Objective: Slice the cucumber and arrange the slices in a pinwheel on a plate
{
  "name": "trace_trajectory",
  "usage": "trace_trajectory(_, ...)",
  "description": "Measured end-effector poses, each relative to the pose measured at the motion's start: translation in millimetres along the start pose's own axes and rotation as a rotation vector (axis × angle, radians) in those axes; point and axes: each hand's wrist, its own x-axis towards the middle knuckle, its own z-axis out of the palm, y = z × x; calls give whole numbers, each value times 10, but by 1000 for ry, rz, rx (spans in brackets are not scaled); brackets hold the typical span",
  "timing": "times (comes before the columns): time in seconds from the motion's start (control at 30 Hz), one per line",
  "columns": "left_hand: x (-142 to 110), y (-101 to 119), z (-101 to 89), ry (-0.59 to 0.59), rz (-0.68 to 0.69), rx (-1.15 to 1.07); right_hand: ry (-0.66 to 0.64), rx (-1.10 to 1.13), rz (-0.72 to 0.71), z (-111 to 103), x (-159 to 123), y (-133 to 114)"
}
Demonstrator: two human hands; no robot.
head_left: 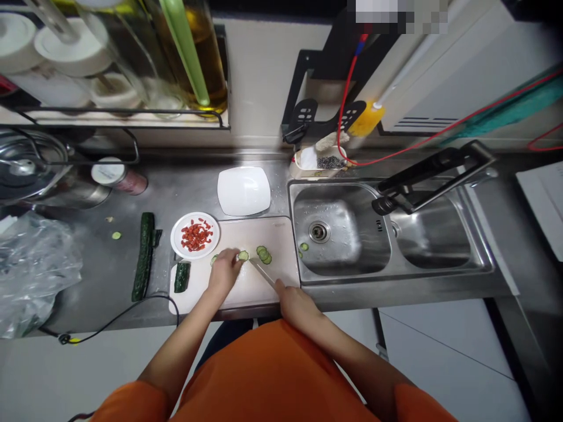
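Observation:
My left hand (225, 271) rests on the pale cutting board (246, 287), fingers curled over a short piece of cucumber (242, 255) whose cut end shows. My right hand (294, 300) is closed round the handle of a knife (263, 272), the blade angled up and left toward that cut end. Several thin cucumber slices (264, 254) lie just right of the blade. A dark cucumber chunk (182, 276) sits on the board's left edge.
A long whole cucumber (143, 255) lies on the steel counter left of the board. A round plate of red pieces (195, 235) and a white square plate (243, 190) stand behind it. The sink (343, 234) lies right, one slice on its edge. A plastic bag (35, 269) is far left.

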Motion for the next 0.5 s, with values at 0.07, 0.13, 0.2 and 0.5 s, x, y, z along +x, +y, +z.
trace_trajectory(0.07, -66, -23, 51, 32, -7, 11, -1, -8, -1, -11, 7, -25)
trace_trajectory(0.13, -105, -34, 99, 70, -17, 12, 7, -13, -10, -29, 23, -65)
trace_trajectory(0.2, -120, -40, 135, 101, -13, 2, 21, -18, -22, -46, 50, -113)
trace_trajectory(0.5, -114, -85, 171, 125, 13, -19, 83, -29, -24, -19, 178, -218)
